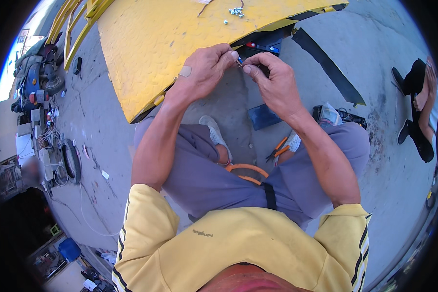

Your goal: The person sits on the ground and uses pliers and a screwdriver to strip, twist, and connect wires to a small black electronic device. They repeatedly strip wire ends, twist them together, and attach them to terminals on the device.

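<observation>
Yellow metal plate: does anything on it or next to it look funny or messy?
Yes. Small shiny metal fasteners lie loose on the yellow metal plate, one apart from the others, so it looks a bit spilled. Also, a long black strip slants away from the plate's edge; whether it's attached, I can't tell.

One small metallic piece point(239, 62), pinched between left hand point(207, 68) and right hand point(274, 82); one yellow tread-plate platform point(153, 48), silvery fasteners point(236, 12) loose on top; orange-handled pliers point(281, 144) beside right shoe point(293, 141).
</observation>
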Demonstrator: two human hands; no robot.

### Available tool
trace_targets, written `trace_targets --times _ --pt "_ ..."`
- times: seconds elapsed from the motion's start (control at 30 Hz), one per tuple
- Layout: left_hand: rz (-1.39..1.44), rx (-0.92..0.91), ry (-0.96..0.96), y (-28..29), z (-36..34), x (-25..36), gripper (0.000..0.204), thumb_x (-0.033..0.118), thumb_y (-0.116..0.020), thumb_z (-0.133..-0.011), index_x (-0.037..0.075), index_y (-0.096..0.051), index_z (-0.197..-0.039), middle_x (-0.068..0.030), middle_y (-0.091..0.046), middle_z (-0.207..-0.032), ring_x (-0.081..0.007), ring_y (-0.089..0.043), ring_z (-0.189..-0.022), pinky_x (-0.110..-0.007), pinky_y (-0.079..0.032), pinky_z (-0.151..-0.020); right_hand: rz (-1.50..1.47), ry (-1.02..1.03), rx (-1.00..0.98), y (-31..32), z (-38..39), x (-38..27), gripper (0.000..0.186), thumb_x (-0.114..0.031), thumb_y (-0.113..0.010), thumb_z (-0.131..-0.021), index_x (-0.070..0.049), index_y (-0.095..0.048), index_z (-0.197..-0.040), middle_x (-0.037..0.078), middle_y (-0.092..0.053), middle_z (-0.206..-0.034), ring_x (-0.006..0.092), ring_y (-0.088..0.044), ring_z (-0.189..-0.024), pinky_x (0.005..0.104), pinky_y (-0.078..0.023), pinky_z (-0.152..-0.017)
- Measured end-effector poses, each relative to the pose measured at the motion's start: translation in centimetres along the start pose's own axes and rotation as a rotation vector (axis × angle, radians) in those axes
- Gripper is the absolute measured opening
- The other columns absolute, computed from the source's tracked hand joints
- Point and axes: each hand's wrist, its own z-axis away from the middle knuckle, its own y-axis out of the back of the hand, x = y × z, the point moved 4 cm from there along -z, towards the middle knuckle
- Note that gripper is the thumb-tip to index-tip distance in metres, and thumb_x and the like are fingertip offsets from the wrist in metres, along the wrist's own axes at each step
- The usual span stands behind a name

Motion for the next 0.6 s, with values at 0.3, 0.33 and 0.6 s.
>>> trace_targets --times 0.3,0.33,0.6 --pt "-0.274 0.432 -0.623 0.0 1.4 3.4 0.022 0.015 -0.086 -0.083 0.009 -0.073 -0.1 -0.0064 -0.068 -0.082 -0.0211 -0.069 -0.069 -0.033 -0.053 -0.057 -0.573 -0.452 -0.047 0.9 0.0 1.3 0.021 -0.021 -0.074 -0.099 -0.001 -0.075 -0.104 -0.002 -0.064 -0.076 0.0061 -0.053 -0.063 0.0233 -0.044 -0.058" --pt "-0.334 0.455 -0.682 -0.3 1.2 3.2 0.023 0.015 -0.086 -0.081 0.01 -0.073 -0.099 -0.0058 -0.068 -0.083 -0.0218 -0.069 -0.069 -0.033 -0.054 -0.057 -0.584 -0.452 -0.053 0.8 -0.1 1.3 0.021 -0.021 -0.074 -0.098 -0.001 -0.075 -0.105 -0.002 -0.064 -0.076 0.0061 -0.053 -0.063 0.0234 -0.044 -0.058" --pt "-0.392 0.451 -0.673 -1.8 0.9 2.6 0.012 0.014 -0.078 -0.089 0.008 -0.071 -0.097 -0.0068 -0.066 -0.082 -0.0226 -0.068 -0.073 -0.033 -0.052 -0.058 -0.595 -0.439 -0.058 0.7 0.0 1.5 0.019 -0.019 -0.074 -0.099 -0.001 -0.075 -0.106 -0.002 -0.064 -0.078 0.0058 -0.054 -0.067 0.0236 -0.045 -0.059"
